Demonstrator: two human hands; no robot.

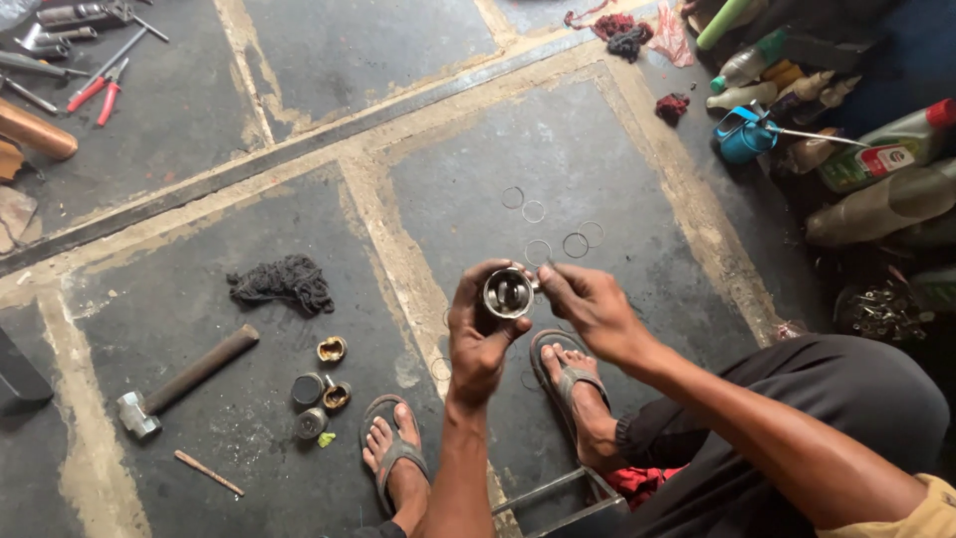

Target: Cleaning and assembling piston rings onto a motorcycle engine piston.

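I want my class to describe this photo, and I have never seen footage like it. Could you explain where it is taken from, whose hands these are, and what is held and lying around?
There is one picture, from a camera worn on a person's head, looking down at their own hands and sandalled feet. The left hand holds a round shiny metal cup-shaped part; the right hand has its fingers at that part's rim. On the dark concrete floor lie thin wire rings, a hammer, a dark rag, small metal parts and red-handled pliers. Bottles stand at the right.
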